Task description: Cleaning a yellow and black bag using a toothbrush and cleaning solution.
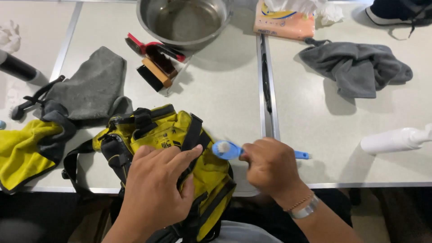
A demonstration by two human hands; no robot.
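Yellow-black bag (180, 148) lay at counter (225, 90) near edge, partly overhanging. L hand (155, 186) flat on it, fingers spread, grip not closed. R hand (270, 168) fisted, grip pinching blue brush (229, 149), head just beside bag's R side. Orange-pink tissue pack (283, 22) at far edge, by steel bowl (184, 20).

Bowl (184, 20) behind the bag (180, 153), brushes (155, 60) just before bowl, cloth (90, 85) left of bag, crumpled cloth (357, 67) and bottle (393, 140) right of bag.

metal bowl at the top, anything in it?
No, the metal bowl shows only its bare, dull inner bottom, with the brushes lying outside it on the table.
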